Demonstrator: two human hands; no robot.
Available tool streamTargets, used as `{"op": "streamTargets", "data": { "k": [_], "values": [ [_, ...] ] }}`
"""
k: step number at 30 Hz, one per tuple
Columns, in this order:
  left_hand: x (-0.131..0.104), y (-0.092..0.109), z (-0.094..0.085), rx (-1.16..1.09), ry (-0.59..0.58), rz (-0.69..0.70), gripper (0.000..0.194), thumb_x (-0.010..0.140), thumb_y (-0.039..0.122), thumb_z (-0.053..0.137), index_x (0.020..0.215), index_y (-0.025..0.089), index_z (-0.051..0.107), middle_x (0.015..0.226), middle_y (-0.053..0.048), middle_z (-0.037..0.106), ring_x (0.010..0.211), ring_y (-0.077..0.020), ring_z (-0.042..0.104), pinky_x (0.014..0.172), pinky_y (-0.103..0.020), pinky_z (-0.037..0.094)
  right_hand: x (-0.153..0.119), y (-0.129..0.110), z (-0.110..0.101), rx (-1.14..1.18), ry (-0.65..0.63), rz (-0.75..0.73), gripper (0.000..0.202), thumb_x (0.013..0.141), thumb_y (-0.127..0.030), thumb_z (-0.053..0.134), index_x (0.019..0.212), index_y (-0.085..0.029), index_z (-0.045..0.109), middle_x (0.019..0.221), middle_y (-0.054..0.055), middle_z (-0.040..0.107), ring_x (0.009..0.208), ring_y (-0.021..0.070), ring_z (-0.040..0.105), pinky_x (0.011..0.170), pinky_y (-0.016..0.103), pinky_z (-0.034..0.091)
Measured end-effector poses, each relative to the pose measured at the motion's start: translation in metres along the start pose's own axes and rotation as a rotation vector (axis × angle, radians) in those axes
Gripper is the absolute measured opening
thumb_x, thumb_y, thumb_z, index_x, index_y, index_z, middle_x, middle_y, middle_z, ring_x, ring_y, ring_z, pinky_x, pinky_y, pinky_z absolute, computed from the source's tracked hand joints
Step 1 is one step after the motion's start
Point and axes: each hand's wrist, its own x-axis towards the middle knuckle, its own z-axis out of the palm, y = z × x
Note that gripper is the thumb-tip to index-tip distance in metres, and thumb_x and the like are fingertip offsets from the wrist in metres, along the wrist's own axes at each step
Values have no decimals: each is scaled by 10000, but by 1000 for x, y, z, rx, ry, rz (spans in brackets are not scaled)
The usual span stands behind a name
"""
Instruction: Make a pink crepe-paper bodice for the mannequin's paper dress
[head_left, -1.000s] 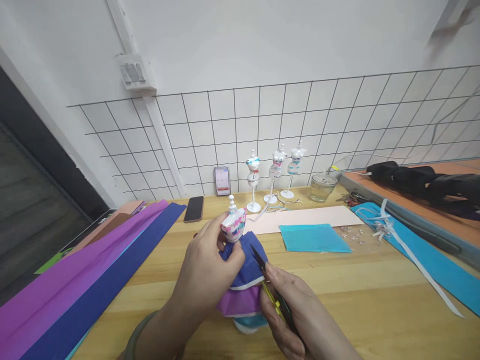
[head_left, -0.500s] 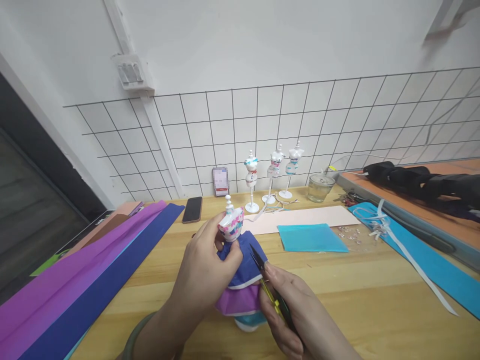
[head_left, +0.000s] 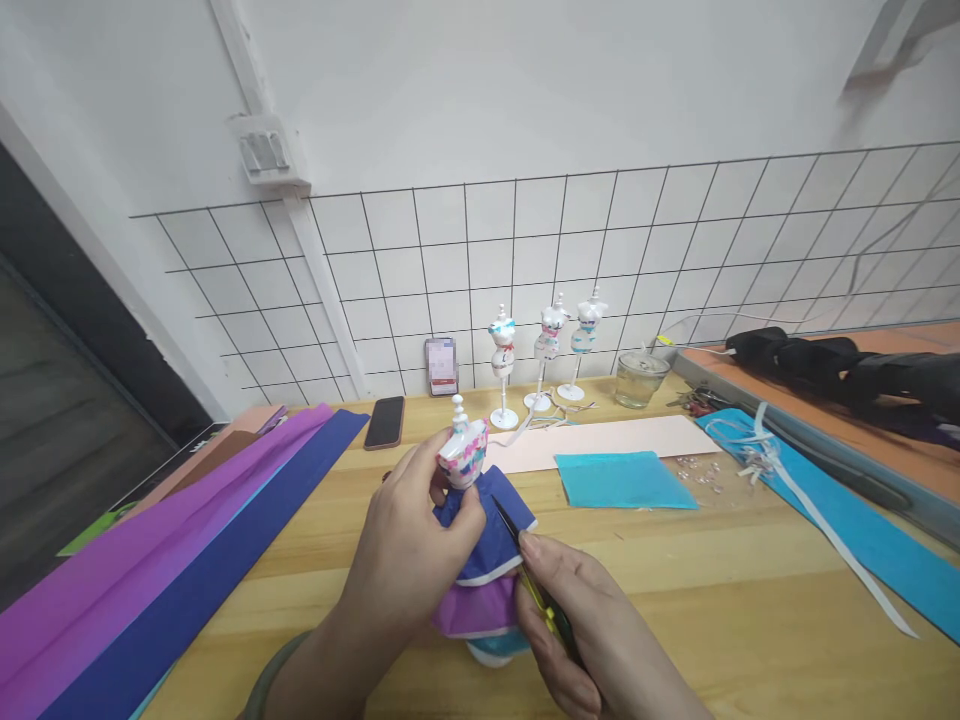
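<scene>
My left hand grips a small white dress form with pink and blue patches, thumb and fingers around its waist. A layered skirt hangs from it: a dark blue tier on top, a purple tier beneath, then a light blue tier, with white trim on the edges. In my right hand is a pair of yellow-and-black thread snips. Their dark blades lie over the right side of the blue tier; whether they are in the fabric I cannot tell.
Behind stand three more dress forms, a phone, an upright phone and a glass. Blue paper, clear beads and white ribbon lie right. Purple sheets lie left.
The snips have moved slightly left over the blue tier, and their blades look closer together. My left hand still holds the dress form in nearly the same place.
</scene>
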Motion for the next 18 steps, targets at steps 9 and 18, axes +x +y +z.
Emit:
{"op": "streamTargets", "data": {
  "k": [9,18],
  "values": [
    [0,-1,0,5,8,5,351,761,197,540,1109,216,583,888,-29,645,778,-177,589,721,-308,476,0,2,-4,-25,-46,4,529,791,-658,544,568,-186,462,286,-115,319,187,8,170,228,137,176],
    [10,-7,-4,-118,-166,-11,363,792,211,539,1153,195,572,912,-29,648,789,-158,584,742,-302,486,-22,-2,-15,-132,69,-3,481,818,-637,543,859,-163,609,424,-72,469,303,27,298,328,136,253]
  ]
}}
